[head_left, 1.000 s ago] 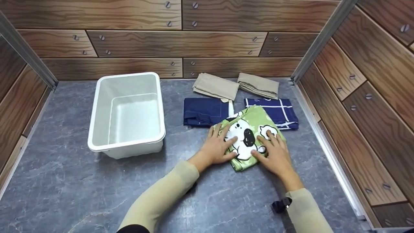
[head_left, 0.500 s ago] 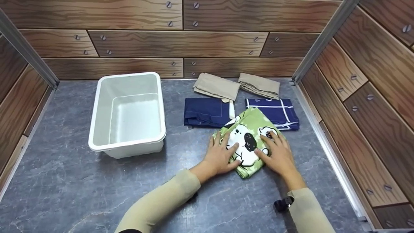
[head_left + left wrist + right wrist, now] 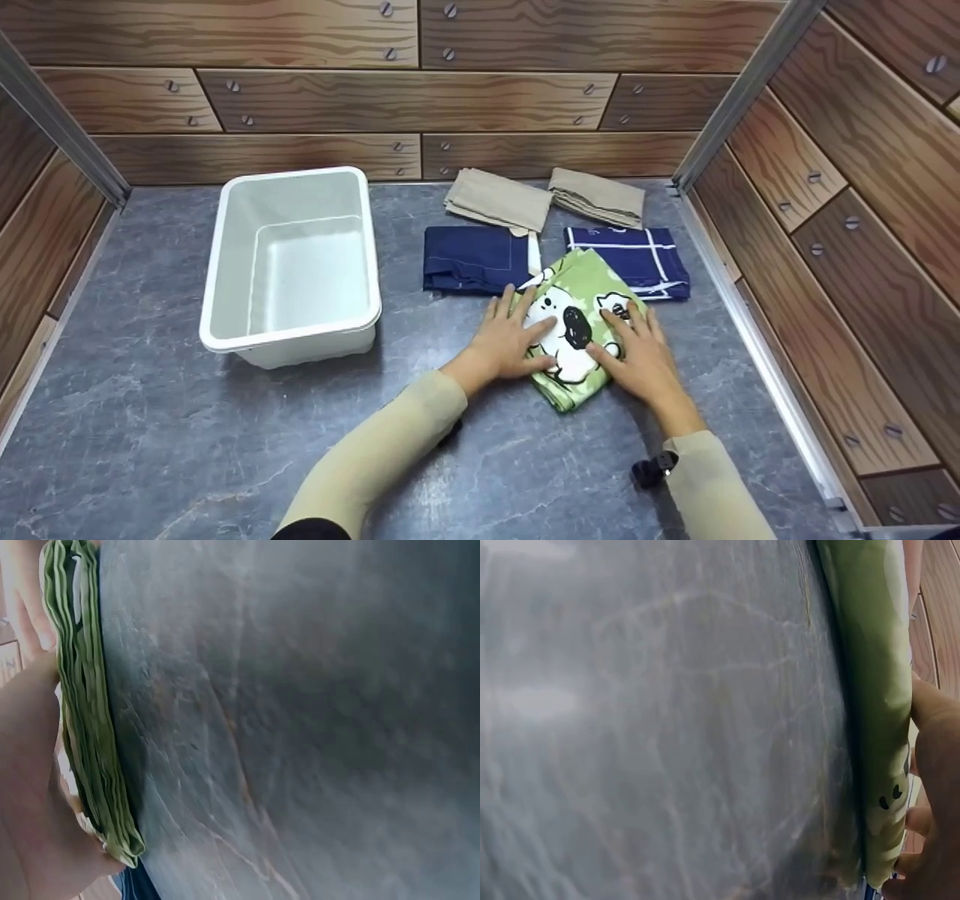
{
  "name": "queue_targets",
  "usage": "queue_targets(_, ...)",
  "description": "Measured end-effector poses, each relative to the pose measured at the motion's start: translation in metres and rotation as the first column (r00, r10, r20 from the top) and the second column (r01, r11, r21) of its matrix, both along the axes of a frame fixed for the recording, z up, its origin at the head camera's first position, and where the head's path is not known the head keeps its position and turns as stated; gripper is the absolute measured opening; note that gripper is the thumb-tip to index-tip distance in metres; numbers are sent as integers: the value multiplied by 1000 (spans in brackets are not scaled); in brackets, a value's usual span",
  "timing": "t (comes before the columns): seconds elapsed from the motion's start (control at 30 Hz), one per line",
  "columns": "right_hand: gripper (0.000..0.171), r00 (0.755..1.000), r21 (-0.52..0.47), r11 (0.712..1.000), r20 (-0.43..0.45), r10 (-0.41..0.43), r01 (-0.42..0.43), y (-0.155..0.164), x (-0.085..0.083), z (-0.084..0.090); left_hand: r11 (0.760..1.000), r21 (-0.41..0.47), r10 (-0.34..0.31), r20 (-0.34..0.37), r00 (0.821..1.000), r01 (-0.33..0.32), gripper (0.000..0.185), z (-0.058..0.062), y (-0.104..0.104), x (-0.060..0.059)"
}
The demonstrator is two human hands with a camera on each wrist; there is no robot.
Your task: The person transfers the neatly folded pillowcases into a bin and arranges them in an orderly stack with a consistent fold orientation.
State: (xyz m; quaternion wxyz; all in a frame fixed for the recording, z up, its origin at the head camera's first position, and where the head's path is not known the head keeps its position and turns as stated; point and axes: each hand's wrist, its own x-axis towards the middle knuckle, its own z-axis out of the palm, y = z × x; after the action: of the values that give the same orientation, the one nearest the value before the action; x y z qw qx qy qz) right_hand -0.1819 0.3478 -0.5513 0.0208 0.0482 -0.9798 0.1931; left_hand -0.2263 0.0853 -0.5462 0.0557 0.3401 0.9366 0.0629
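Note:
A green folded cloth [image 3: 570, 364] with a white cartoon dog print lies on the grey floor surface, turned at an angle. My left hand [image 3: 504, 349] rests on its left side, fingers spread. On the right side, my right hand [image 3: 643, 361] lies with fingers extended and the thumb on the print. The left wrist view shows the stacked layers of the green cloth [image 3: 94, 712] edge-on, beside the left hand [image 3: 30, 795]. A rounded fold of the cloth [image 3: 877, 705] shows in the right wrist view next to the right hand [image 3: 937, 787].
A white plastic bin [image 3: 292, 341] stands on the left. Behind the green cloth lie a folded navy cloth [image 3: 476, 255] and a navy cloth with white lines [image 3: 619, 238]. Two folded beige cloths [image 3: 499, 199] are near the back wall [image 3: 420, 101]. A wood-patterned wall [image 3: 832, 300] bounds the right.
The green cloth has slid slightly toward me, with both hands staying on it. Over the last half second, hands and cloth have hardly moved.

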Motion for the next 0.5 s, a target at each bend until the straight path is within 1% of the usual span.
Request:
queue_targets(0.07, 77, 1000, 1, 1000, 6, 9, -9, 0, -1, -1, 1000, -14, -17, -3, 1000, 17, 76, 0, -1, 0)
queue_targets(0.17, 77, 1000, 4, 1000, 16, 15, -15, 0, -2, -1, 999, -34, -25, -7, 1000, 25, 76, -1, -2, 3)
queue_targets(0.33, 77, 999, -1, 1000, 31, 25, -25, 0, -3, -1, 999, -52, -2, 6, 1000, 3, 76, 1, -2, 11)
queue_targets(0.5, 75, 999, -6, 999, 23, 39, -39, 0, -3, -1, 998, -59, 21, 18, 1000, -20, 77, 2, 0, 20)
